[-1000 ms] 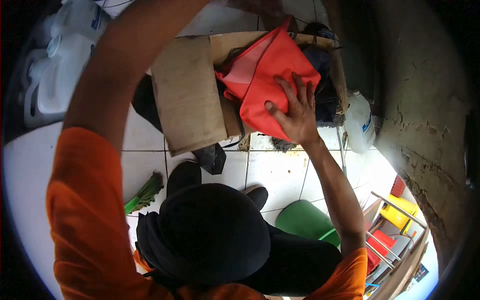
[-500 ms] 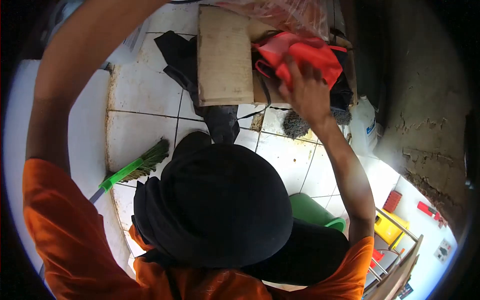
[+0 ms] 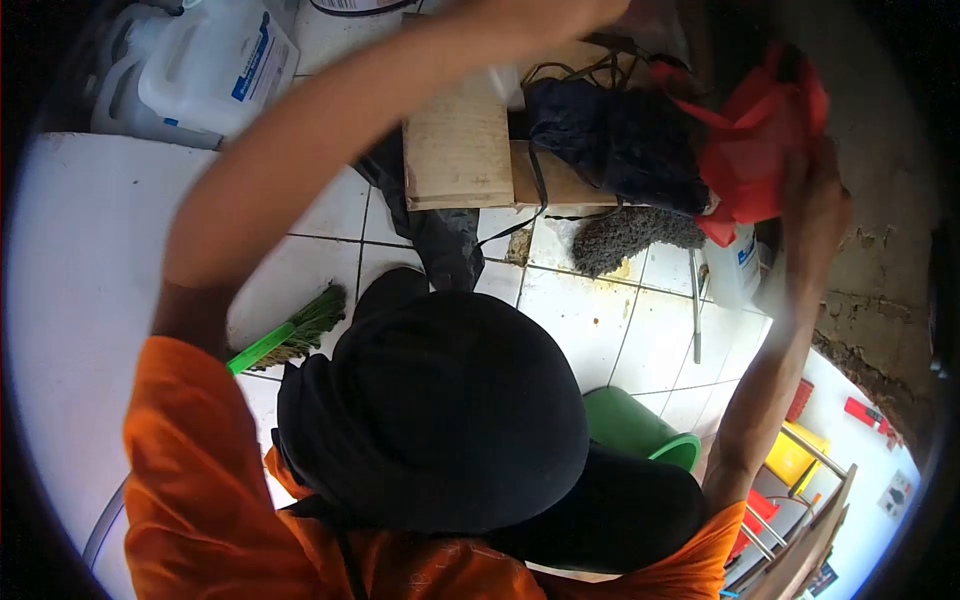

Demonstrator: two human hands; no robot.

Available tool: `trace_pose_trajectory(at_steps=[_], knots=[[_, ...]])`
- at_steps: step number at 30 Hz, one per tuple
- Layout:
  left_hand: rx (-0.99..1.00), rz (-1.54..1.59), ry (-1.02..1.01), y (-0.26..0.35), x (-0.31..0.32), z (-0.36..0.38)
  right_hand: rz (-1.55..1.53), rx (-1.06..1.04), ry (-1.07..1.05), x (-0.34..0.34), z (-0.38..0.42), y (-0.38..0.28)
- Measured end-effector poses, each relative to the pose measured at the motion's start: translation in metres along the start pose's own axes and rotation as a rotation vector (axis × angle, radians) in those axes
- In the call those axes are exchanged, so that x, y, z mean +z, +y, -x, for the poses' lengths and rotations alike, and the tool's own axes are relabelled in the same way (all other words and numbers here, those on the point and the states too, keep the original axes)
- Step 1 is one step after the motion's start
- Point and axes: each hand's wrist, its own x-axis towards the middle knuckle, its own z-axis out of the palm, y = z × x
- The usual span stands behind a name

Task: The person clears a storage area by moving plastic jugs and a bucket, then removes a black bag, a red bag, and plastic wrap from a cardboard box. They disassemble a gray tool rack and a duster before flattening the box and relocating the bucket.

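Observation:
My right hand [image 3: 822, 195] is closed on a red cloth bag [image 3: 745, 160], raised at the upper right beside the open cardboard box [image 3: 458, 155]. My left hand [image 3: 575, 15] reaches over the top of the box; its fingers are cut off by the frame edge and hard to make out. A dark bundle of cloth [image 3: 620, 140] with thin straps lies in the box. Black fabric [image 3: 447, 245] hangs out below the box's left flap. Under the box's near edge a grey shaggy mop head [image 3: 630, 240] rests on the tiles.
White jugs [image 3: 215, 75] stand at the upper left, another jug [image 3: 735, 265] at the right by the rough wall. A green broom [image 3: 290, 335] lies left, a green bucket [image 3: 640, 425] right of my head. A yellow item [image 3: 795, 455] sits by a metal-framed rack at the lower right.
My right hand has lifted the red bag out of the box to the right, uncovering the dark cloth. My left arm has swung right across the box, and the jugs at upper left show more.

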Motion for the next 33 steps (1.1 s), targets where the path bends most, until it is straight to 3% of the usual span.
trace_pose_trajectory(at_steps=[1, 3, 5, 7, 9, 11, 13, 15, 17, 18, 20, 21, 23, 24, 26, 27, 29, 31, 33], knots=[[0.001, 0.002, -0.003, -0.009, 0.013, 0.027, 0.022, 0.016, -0.114, 0.008, -0.003, -0.001], [-0.056, 0.076, -0.007, -0.026, 0.04, 0.084, -0.013, -0.193, -0.293, 0.07, 0.003, 0.004], [-0.142, 0.097, -0.096, -0.028, 0.041, 0.124, -0.055, -0.081, -0.527, 0.121, 0.024, -0.026], [-0.211, 0.103, -0.186, -0.029, 0.034, 0.126, -0.119, -0.128, -0.484, 0.106, 0.024, -0.049], [-0.275, 0.155, -0.473, -0.028, 0.02, 0.126, -0.201, -0.185, -0.469, 0.099, 0.018, -0.056], [-0.289, 0.06, -0.435, -0.034, 0.019, 0.125, -0.564, -0.433, -0.15, 0.105, -0.013, -0.049], [-0.172, 0.22, -0.323, -0.035, 0.018, 0.125, -0.623, -0.479, -0.027, 0.09, -0.044, -0.073], [-0.153, 0.227, -0.379, -0.043, 0.015, 0.129, -0.668, -0.508, 0.083, 0.059, -0.053, -0.116], [-0.134, 0.251, -0.447, -0.044, 0.009, 0.135, -0.729, -0.276, -0.066, 0.026, -0.04, -0.166], [-0.192, 0.272, -0.449, -0.04, 0.002, 0.135, -0.721, -0.263, -0.071, 0.043, -0.046, -0.159], [-0.314, 0.269, -0.495, -0.035, -0.011, 0.133, -0.813, -0.483, -0.501, 0.098, -0.068, -0.144], [-0.317, 0.268, -0.493, -0.03, -0.019, 0.129, -0.813, -0.486, -0.503, 0.104, -0.068, -0.141], [-0.433, 0.134, -0.685, -0.024, -0.036, 0.118, -1.074, -0.159, -0.716, 0.115, -0.07, -0.138], [-0.434, 0.131, -0.688, -0.026, -0.045, 0.121, -1.224, 0.098, -0.623, 0.123, -0.07, -0.134], [0.0, 0.027, -0.422, -0.034, -0.064, 0.133, -1.341, 0.23, -0.553, 0.129, -0.08, -0.112], [0.004, 0.031, -0.429, -0.034, -0.071, 0.14, -1.45, 0.357, -0.475, 0.13, -0.082, -0.104], [-0.333, 0.193, -0.638, -0.03, -0.083, 0.156, -1.489, 0.465, -0.424, 0.133, -0.079, -0.103], [-0.283, 0.231, -0.641, -0.02, -0.072, 0.17, -1.527, 0.551, -0.387, 0.127, -0.082, -0.115], [-0.006, -0.115, -0.705, -0.011, -0.055, 0.18, -1.316, 0.692, -0.278, 0.114, -0.081, -0.128]])
